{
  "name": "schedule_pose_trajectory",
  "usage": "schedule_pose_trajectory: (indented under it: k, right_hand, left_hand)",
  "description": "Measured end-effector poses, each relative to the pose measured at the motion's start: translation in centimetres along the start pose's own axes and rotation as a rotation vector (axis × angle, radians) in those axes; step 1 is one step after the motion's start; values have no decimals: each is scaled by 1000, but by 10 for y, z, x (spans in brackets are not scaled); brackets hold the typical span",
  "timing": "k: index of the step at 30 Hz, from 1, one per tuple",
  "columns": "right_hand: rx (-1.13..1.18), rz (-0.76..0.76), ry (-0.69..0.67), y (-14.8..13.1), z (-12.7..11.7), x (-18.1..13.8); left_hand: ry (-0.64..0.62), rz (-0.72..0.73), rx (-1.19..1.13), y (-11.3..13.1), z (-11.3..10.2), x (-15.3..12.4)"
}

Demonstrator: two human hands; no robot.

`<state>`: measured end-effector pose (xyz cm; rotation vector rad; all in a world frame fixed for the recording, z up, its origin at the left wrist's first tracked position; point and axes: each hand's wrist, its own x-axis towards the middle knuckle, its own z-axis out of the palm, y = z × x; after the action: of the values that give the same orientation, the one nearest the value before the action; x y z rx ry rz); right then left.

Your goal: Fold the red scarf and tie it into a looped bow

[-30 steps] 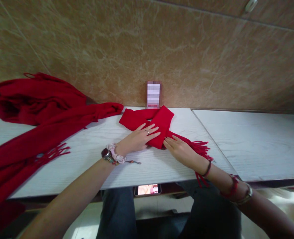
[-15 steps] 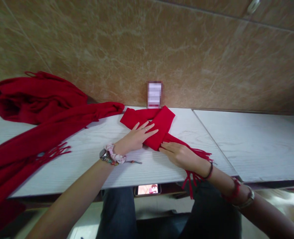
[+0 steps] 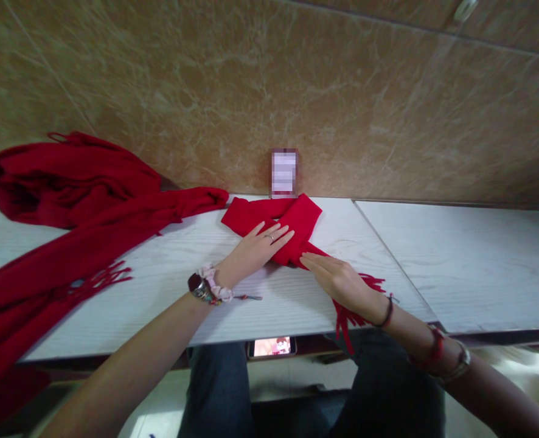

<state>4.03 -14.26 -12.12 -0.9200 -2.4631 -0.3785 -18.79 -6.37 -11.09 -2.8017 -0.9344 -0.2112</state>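
Note:
A red fringed scarf [image 3: 299, 222] lies folded in a crossed loop on the white wood-grain table. My left hand [image 3: 259, 248] rests on the middle of its fold, open, with the fingers stretched out and a ring on one of them. At the scarf's lower right edge, my right hand [image 3: 337, 280] lies with its fingers straight and side by side, their tips touching the cloth. Its thumb is hidden. Fringed ends stick out beyond and below my right hand, partly covered by it.
More red scarves [image 3: 75, 182] lie heaped on the left, one trailing over the front edge. A blurred-out phone-like screen [image 3: 284, 173] leans on the marbled wall [image 3: 196, 91]. Below the table edge sits a lit phone [image 3: 272, 347]. A seam crosses the white table [image 3: 479, 261] on the right.
My right hand has slid slightly right along the scarf's lower edge. My left hand has shifted a little right and up. The scarf's lower corner and fringe have moved slightly.

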Motion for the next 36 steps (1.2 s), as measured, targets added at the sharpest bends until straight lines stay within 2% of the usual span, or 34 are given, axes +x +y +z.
schedule_pose_trajectory:
  k: [3,6,8,14,20,22,24,28,30,33,36]
  right_hand:
    - [8,-6,19,-2,-2,5]
    - [17,-184,-95,-2,2,3]
    - [24,-233,-143,-1,3,0]
    - [90,-87,-176,-2,-1,-4]
    - [106,89,-63,1,7,26]
    - [64,106,-91,10,13,41]
    - [20,69,-179,19,20,52]
    - [-74,-8,-320,27,30,57]
    - [-115,-8,-327,27,29,55]
    - [-142,25,-328,26,22,54]
    - [-127,54,-308,28,21,53]
  left_hand:
    - [-47,-38,-81,0,0,-1]
    - [-180,-30,-209,-2,-3,-3]
    - [-227,-45,-288,-6,-4,-4]
    - [-152,-55,-494,-40,-9,-13]
    - [-103,-61,-389,-63,-10,-18]
    - [-81,-82,-318,-62,-4,-15]
    - [-53,-103,-237,-59,0,-12]
    - [-53,-126,-108,-51,-3,-8]
    - [-64,-138,-91,-50,-9,-9]
    - [-12,-149,-128,-55,-17,-14]
    - [-43,-96,-152,-63,-14,-18]
